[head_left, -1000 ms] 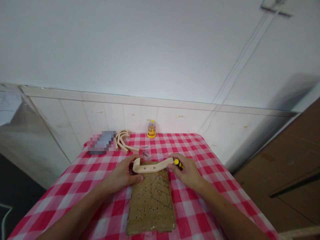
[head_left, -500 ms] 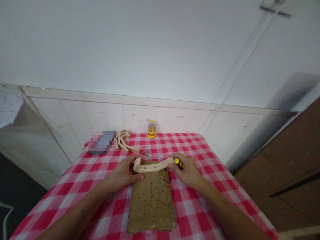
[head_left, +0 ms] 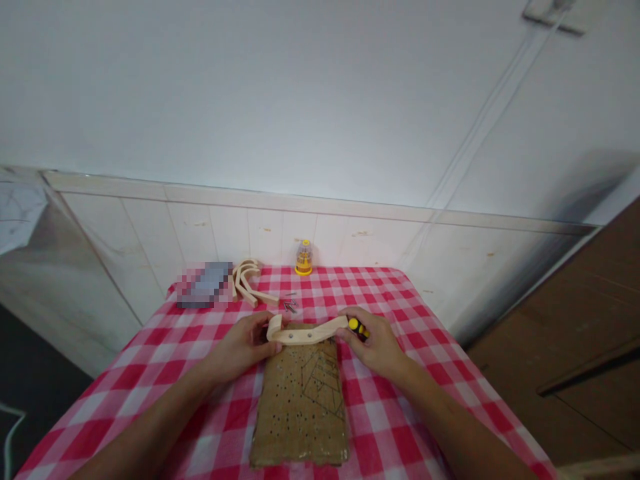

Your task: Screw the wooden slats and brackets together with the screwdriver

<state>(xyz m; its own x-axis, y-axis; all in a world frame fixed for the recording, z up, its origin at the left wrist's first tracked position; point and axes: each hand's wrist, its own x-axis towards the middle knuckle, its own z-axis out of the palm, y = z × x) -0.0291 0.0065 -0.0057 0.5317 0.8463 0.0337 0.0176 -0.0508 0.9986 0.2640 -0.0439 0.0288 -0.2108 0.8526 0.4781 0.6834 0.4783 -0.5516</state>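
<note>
A curved wooden hook (head_left: 320, 331) lies across the far end of a flat cardboard piece (head_left: 300, 427), with two screw heads showing in its middle. My left hand (head_left: 247, 343) grips the hook's curled end, thumb in front and fingers behind. At the other end my right hand (head_left: 373, 343) pinches the hook's straight tip. That same hand also keeps a yellow-and-black screwdriver (head_left: 356, 327) tucked in its palm; most of the tool is hidden. The cardboard is dotted with small holes and bears drawn dark lines.
Several curved wooden pieces (head_left: 245, 283) lie at the back left beside a pixelated grey object (head_left: 205, 285). Loose screws (head_left: 290, 305) are behind the cardboard. A yellow-capped clear container (head_left: 303, 259) stands by the wall. A red-and-white checked cloth (head_left: 400, 427) covers the table.
The cardboard's near end has shifted slightly left. My left thumb has drawn back a little along the hook. My right hand keeps its hold.
</note>
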